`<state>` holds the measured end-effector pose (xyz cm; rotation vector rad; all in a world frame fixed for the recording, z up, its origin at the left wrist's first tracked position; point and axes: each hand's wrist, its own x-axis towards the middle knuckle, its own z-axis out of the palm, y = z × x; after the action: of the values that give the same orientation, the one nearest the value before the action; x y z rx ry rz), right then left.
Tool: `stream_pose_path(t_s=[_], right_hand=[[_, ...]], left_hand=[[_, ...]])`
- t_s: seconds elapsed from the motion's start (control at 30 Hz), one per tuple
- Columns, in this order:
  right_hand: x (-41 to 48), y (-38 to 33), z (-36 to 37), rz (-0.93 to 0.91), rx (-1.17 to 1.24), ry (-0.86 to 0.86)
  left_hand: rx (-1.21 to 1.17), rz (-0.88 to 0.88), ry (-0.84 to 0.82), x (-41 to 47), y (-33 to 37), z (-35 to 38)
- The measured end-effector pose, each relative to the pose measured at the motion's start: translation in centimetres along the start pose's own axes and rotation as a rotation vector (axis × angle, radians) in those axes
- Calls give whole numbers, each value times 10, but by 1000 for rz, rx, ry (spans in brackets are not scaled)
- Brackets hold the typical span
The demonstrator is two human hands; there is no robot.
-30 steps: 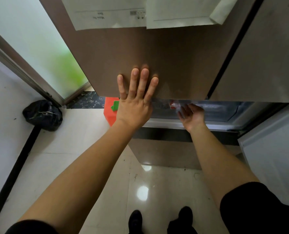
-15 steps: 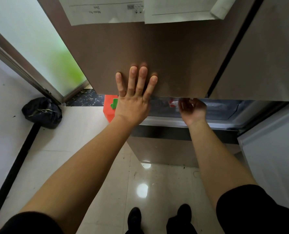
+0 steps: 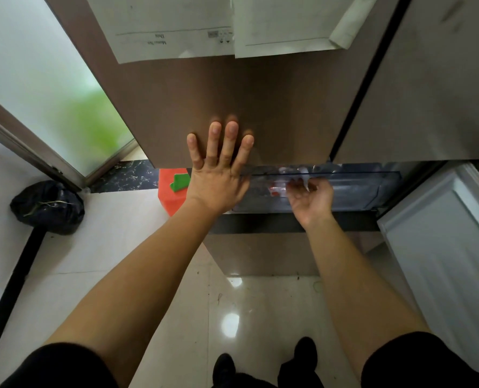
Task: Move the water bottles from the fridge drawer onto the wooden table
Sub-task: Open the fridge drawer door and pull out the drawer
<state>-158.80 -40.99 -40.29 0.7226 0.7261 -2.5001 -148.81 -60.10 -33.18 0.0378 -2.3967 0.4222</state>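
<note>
Brown fridge door [image 3: 274, 107]: left hand [image 3: 216, 183] flat, fingers spread. Right hand [image 3: 312, 203] grips water bottle [image 3: 276, 189] in clear drawer [image 3: 358, 189]. Glossy tile floor [image 3: 148, 261] below.

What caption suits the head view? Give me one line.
Left hand flat on the fridge door; right hand reaches for a water bottle in the drawer.

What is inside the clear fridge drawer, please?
A clear water bottle with a red label, which the right hand grips. The brown door above covers the back of the drawer, so any more bottles there cannot be seen.
</note>
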Motion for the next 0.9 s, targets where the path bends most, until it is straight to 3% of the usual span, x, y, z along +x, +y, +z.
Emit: stream_pose_path(t_s=[0.23, 0.37, 0.5, 0.6, 0.63, 0.7, 0.77, 0.8, 0.9], right_hand=[[-39, 7, -24, -26, -116, 28], [-56, 10, -37, -7, -161, 20], [-69, 7, -46, 16, -307, 49], [-76, 0, -49, -14, -745, 195], [-78, -3, -54, -113, -930, 304], [-83, -15, -65, -494, -1324, 467], [-82, -33, -72, -850, -1756, 411], [-78, -45, -73, -895, -1972, 318], [-59, -76, -74, -656, -2406, 37]], left_hand=[[-18, 13, -138, 1, -1, -9], [-162, -62, -164, -6, 18, -16], [-254, 27, -390, -54, 49, -10], [-284, 32, -642, -75, 55, 2], [-308, 13, -696, -74, 59, 4], [-335, -35, -750, -65, 68, 8], [-342, -95, -785, -54, 74, 13], [-333, -119, -824, -50, 76, 15], [-263, -147, -964, -42, 81, 20]])
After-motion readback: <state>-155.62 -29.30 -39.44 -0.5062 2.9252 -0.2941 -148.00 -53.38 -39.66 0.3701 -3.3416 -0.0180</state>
